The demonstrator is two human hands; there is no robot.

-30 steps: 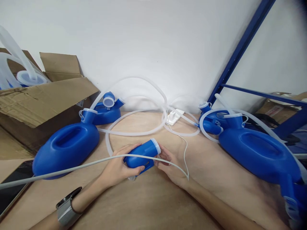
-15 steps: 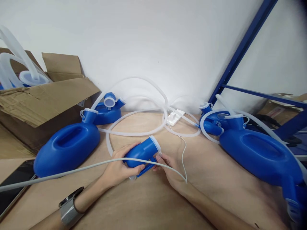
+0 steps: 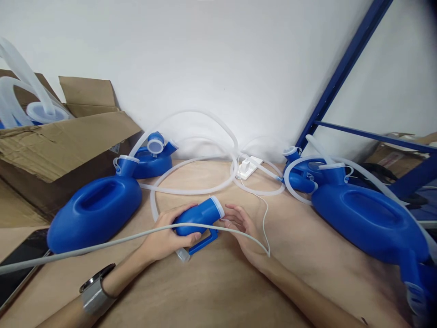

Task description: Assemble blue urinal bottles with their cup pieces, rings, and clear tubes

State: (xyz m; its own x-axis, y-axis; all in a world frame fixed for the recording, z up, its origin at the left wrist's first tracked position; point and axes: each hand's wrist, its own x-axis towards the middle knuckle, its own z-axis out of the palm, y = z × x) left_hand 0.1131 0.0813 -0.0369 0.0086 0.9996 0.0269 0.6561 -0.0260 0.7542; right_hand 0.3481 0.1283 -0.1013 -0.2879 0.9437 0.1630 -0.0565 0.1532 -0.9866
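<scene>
In the head view, the left hand (image 3: 167, 234) grasps a blue bottle (image 3: 196, 217), its thumb across the near side; the bottle tilts, with its white rim (image 3: 217, 206) toward the right hand. The right hand (image 3: 244, 228) is free of the body, fingers parted and loosely curled just beside that rim; whether a fingertip touches the thin strap there cannot be told. Below the left thumb show a blue handle (image 3: 203, 243) and a clear piece (image 3: 183, 255). A grey cord (image 3: 129, 239) crosses in front of both hands. A watch (image 3: 97, 289) sits on the left wrist.

Left of the left hand lies a large jug (image 3: 119, 193), and farther out a box (image 3: 68, 146) bears a small label (image 3: 115, 148), its print too small to read. Beyond the hands, a tube (image 3: 191, 191) loops over the table (image 3: 191, 296) near a white power strip (image 3: 250, 167). Right of the right hand lies a second jug (image 3: 358, 223); behind it, a carton (image 3: 392, 159) carries a pale label, blurred past reading.
</scene>
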